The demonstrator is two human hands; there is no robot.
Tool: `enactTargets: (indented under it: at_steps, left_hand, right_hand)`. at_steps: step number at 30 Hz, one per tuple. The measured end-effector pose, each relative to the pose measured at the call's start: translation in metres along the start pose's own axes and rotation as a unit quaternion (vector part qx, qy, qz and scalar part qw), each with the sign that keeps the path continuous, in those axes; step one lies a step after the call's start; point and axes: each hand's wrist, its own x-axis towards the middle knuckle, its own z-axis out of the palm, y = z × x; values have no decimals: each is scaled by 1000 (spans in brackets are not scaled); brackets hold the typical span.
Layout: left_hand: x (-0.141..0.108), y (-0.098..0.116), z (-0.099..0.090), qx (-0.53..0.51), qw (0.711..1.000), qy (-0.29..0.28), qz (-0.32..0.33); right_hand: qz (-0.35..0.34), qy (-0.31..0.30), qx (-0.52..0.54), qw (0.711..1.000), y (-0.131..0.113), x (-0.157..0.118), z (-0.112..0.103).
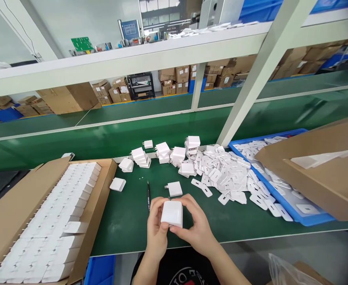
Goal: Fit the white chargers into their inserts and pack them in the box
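A white plug-in charger (171, 213) is held between both hands near the table's front edge. My left hand (157, 227) grips its left side, thumb at the lower corner. On the other side my right hand (196, 221) has its fingers at the top and its thumb at the bottom edge. Just beyond lies another white charger (174, 189) with its prongs pointing left. Black tweezers (148, 196) rest on the green table (123, 225) left of my hands. Several more chargers stand in small stacks (178, 154) farther back.
An open cardboard box (95, 209) with rows of white chargers is at left. Loose white plates (221, 170) with slots are heaped at right, beside a blue tray (299, 217) of similar plates. A cardboard box (319, 170) leans over that tray. A slanted post (251, 83) rises behind.
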Motion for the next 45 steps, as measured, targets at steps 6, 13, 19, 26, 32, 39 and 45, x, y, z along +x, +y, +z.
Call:
enactTargets:
  at_steps: [6, 13, 19, 26, 32, 39, 45]
  left_hand:
    - [5, 17, -24, 111, 986, -122, -31]
    - [-3, 40, -33, 279, 950, -89, -108]
    - [16, 80, -102, 476, 871, 86, -79]
    - [49, 127, -210, 745, 660, 58, -82]
    - [39, 102, -247, 820, 559, -53, -111]
    - [40, 108, -205, 874, 479, 12, -75]
    - [48, 81, -71, 752, 641, 43, 146]
  right_hand:
    - [-20, -33, -66, 997, 12, -2, -6]
    - [-126, -122, -214, 961, 23, -4, 11]
    - [-85, -117, -260, 955, 25, -5, 0]
    - [-6, 105, -443, 890, 71, -11, -74]
    - [10, 125, -537, 834, 87, -21, -94]
    - [12, 140, -515, 845, 84, -16, -86]
    - [9, 114, -486, 866, 79, -22, -81]
